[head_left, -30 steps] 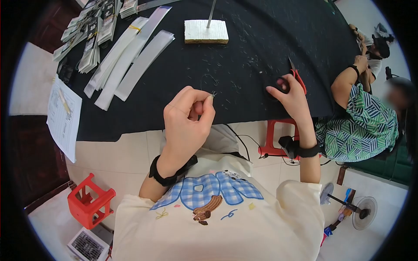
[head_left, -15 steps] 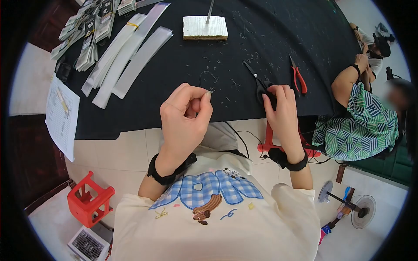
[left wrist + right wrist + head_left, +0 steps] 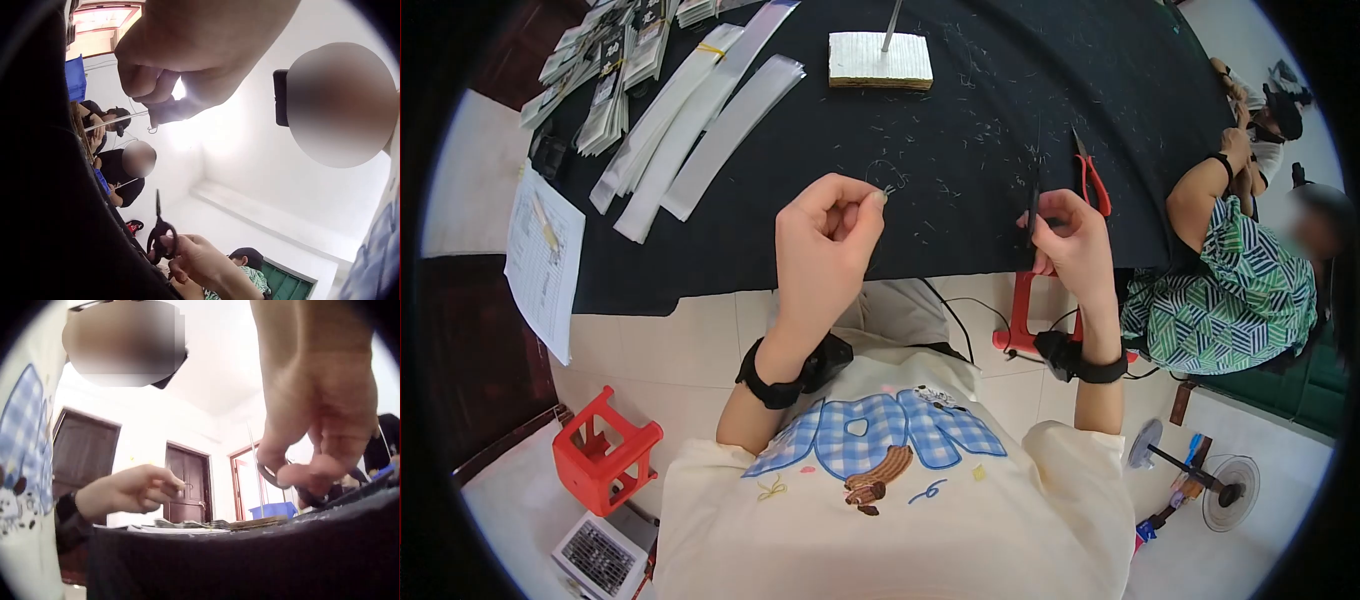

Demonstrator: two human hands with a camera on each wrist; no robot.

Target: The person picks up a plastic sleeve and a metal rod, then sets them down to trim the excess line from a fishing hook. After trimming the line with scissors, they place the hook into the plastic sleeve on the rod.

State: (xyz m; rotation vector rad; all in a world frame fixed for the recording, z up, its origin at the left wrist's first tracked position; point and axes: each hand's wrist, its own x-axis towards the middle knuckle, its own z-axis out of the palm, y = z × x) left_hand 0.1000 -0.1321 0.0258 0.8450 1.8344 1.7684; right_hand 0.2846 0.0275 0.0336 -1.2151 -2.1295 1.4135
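Note:
My left hand (image 3: 830, 235) pinches a tiny piece with thin line between thumb and forefinger, over the near part of the black-covered table. A fine loop of line (image 3: 888, 172) shows past the fingertips. In the left wrist view, a small hook-shaped end (image 3: 152, 130) sticks out below the pinch. Black scissors (image 3: 162, 234) are in my right hand (image 3: 1078, 245), their blades pointing up, with fingers at the handle loops. A red-handled tool with a pointed tip (image 3: 1095, 188) lies just beyond the right hand.
A white-topped block (image 3: 880, 60) with an upright rod stands at the back. Long clear-white sleeves (image 3: 735, 140), bundled packets (image 3: 605, 110) and a written sheet (image 3: 545, 260) lie left. Line clippings dot the black cloth (image 3: 970, 220). Another person (image 3: 1210, 280) sits at the right.
The right hand has lifted the black scissors, turned them upright and shifted slightly right. Half a second ago they lay angled left under its fingers. The left hand keeps its pinch, little moved.

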